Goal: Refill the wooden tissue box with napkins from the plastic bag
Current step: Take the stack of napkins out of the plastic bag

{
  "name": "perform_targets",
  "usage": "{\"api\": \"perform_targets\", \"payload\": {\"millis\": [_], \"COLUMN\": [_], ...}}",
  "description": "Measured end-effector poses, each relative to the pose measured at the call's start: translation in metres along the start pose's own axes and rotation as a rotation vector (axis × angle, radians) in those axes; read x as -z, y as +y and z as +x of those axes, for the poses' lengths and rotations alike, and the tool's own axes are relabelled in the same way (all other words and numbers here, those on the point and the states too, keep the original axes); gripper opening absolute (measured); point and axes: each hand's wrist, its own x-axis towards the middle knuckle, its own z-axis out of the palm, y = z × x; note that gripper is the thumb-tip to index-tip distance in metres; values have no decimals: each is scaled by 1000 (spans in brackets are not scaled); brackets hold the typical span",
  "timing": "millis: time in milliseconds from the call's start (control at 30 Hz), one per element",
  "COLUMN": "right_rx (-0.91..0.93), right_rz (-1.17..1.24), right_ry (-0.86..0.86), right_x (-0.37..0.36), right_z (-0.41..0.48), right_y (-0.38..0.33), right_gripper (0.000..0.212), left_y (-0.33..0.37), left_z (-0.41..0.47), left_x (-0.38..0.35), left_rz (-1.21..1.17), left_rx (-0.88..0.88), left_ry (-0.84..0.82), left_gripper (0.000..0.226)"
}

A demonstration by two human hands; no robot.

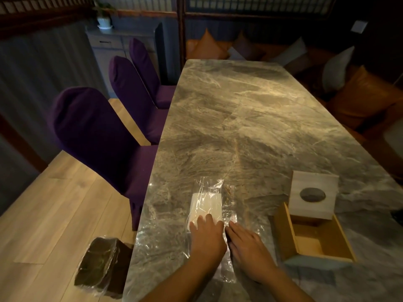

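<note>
Head view: both hands lie flat, fingers spread, on a clear plastic bag (214, 205) at the near edge of the marble table (239, 118). The left hand (207, 236) presses on the white napkins (206, 207) inside the bag; the right hand (247, 247) lies just beside it, grasping nothing. To the right sits the open wooden box (314, 240), its lid (313, 194) propped against the far wall.

Both forearms reach fwd, side by side. Left hand (207, 238) flat, palm down, fingers together. Right hand (248, 247) same, fingers angled left, nearly touching it.
</note>
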Motion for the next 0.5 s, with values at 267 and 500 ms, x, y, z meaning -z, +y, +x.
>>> {"api": "perform_targets", "payload": {"millis": [267, 500], "right_rx": [-13, 47], "right_rz": [32, -10], "right_ry": [-36, -43], "right_x": [14, 14], "right_z": [-4, 2], "right_y": [-7, -3], "right_gripper": [42, 43], "left_y": [-51, -119], "left_z": [-2, -9], "left_x": [45, 59], "left_rz": [-815, -1171], "left_rx": [168, 414], "left_ry": [110, 13], "left_gripper": [13, 16]}}
